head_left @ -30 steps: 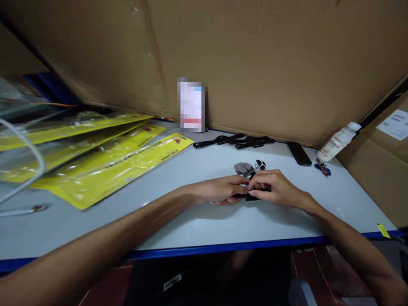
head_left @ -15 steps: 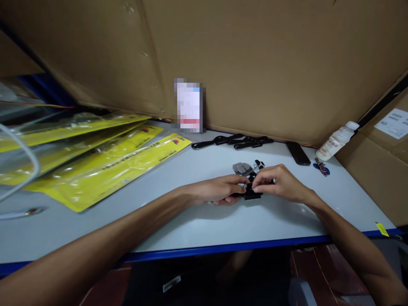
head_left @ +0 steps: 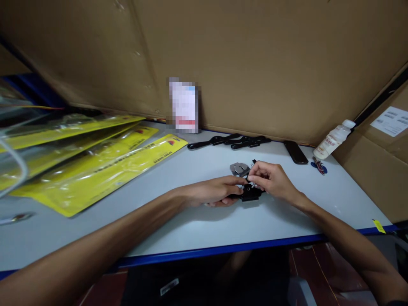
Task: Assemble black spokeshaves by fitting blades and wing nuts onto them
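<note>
My left hand [head_left: 219, 190] is closed around one handle of a black spokeshave [head_left: 250, 192] just above the table. Over the tool's middle, my right hand [head_left: 270, 179] has thumb and fingertips pinched together. Whatever is in that pinch is small and mostly hidden. A hole shows in the flat black body below the fingertips. Right behind the hands lie several grey metal plates [head_left: 239, 168], with slots in them. Small metal parts beside the plates are largely covered by my right fingers.
More black spokeshaves [head_left: 216, 140] lie along the cardboard wall [head_left: 255, 63]. A phone [head_left: 296, 152], a bottle [head_left: 334, 140] and a blue item with wires [head_left: 319, 166] are at the right. Yellow blister packs [head_left: 121, 170] spread over the left. A blurred upright panel [head_left: 185, 106] leans at the back.
My right hand has lifted slightly off the spokeshave's middle and moved back toward the small metal parts, uncovering the body's hole. My left hand keeps its hold. The view has shifted a little.
</note>
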`<state>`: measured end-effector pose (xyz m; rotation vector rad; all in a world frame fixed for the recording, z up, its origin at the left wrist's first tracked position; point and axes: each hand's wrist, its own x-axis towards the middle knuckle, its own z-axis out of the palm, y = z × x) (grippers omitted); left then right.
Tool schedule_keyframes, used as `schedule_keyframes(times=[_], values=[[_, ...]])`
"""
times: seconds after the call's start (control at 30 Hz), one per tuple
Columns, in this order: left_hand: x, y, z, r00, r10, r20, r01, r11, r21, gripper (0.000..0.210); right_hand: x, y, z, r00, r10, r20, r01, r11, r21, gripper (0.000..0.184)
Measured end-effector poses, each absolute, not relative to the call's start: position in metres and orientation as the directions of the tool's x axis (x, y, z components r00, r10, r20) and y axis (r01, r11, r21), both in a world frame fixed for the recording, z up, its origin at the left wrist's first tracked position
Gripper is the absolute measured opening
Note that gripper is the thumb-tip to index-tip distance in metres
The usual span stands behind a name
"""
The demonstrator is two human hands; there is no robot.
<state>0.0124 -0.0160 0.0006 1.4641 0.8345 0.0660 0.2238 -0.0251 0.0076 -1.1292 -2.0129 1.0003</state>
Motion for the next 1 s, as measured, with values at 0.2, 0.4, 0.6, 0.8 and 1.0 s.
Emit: schedule_keyframes(times=[0.2,0.4,0.6,0.8,1.0], values=[[0.013,-0.017,0.002,0.731,0.511,-0.453,0.442,0.152,0.884,0.046,0.219,-0.029,0.005,-0.46,0.846,0.269,0.515,0.502,-0.695,0.009],[0.012,-0.016,-0.002,0.74,0.508,-0.44,0.42,0.162,0.893,0.041,0.229,-0.028,0.015,-0.533,0.817,0.217,0.541,0.527,-0.655,0.01],[0.012,-0.016,-0.004,0.743,0.524,-0.418,0.386,0.175,0.906,0.022,0.24,-0.02,0.021,-0.45,0.865,0.223,0.533,0.46,-0.71,0.012],[0.013,-0.016,-0.006,0.726,0.549,-0.414,0.375,0.188,0.908,0.019,0.236,-0.022,0.015,-0.476,0.86,0.186,0.538,0.452,-0.712,0.011],[0.014,-0.018,-0.004,0.696,0.578,-0.426,0.386,0.199,0.901,0.021,0.226,-0.029,0.014,-0.467,0.849,0.247,0.524,0.491,-0.696,0.011]])
